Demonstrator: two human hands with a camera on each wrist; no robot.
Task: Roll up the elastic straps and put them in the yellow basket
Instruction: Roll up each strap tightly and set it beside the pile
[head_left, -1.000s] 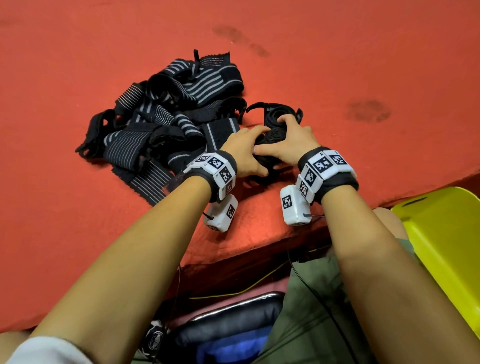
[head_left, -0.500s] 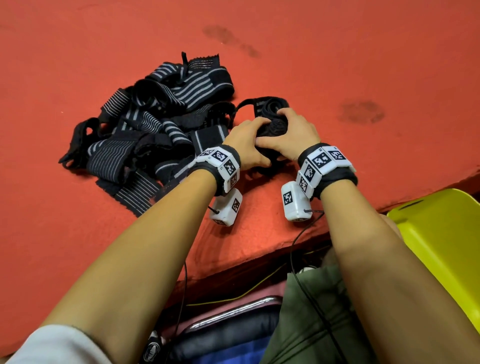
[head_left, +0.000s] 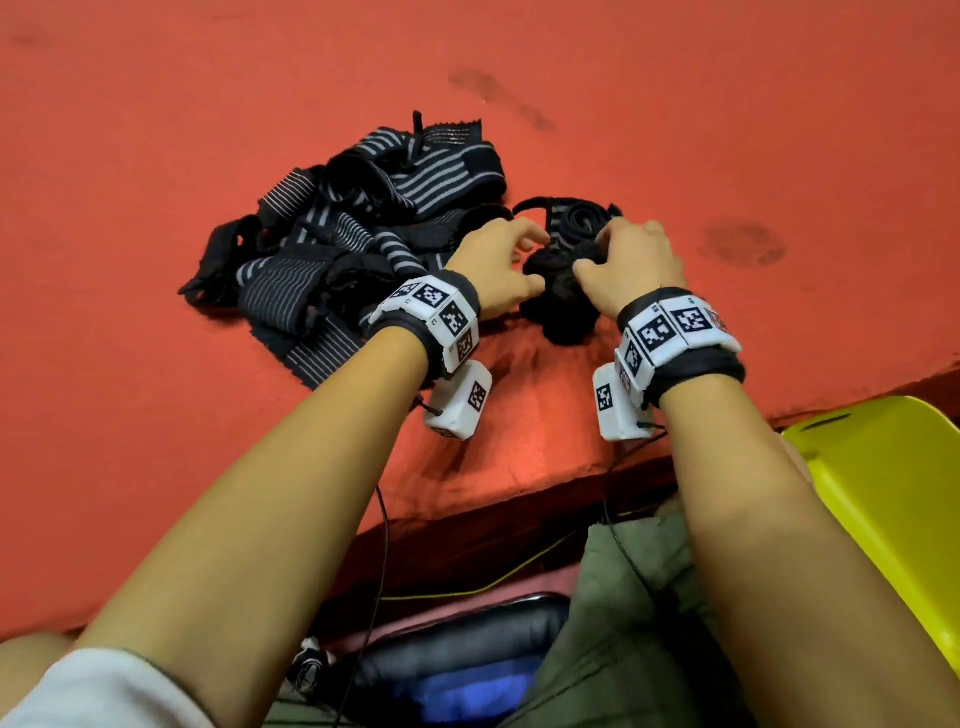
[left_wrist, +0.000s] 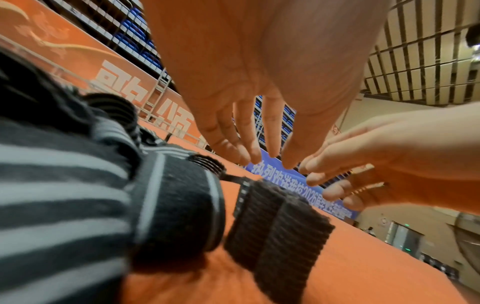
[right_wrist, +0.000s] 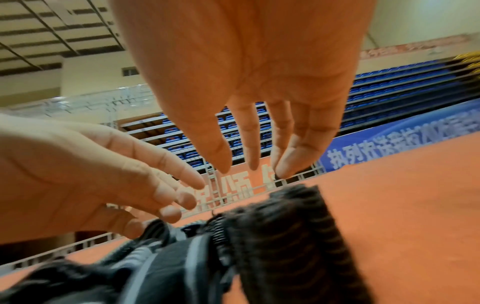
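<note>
A: Where are your hands?

B: Your left hand (head_left: 493, 270) and right hand (head_left: 631, 265) hover over the black rolled strap (head_left: 563, 291) with fingers straight and loosely spread, holding nothing.

A: And the straps?

B: The roll lies on the orange mat (head_left: 156, 130) near its front edge. The striped strap pile (head_left: 332, 244) sits just left of it. The yellow basket (head_left: 893, 493) stands beyond the edge, on your right.

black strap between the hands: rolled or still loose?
Partly rolled. The black strap shows a wound coil on the red mat, with a loose loop trailing at its far end.
</note>
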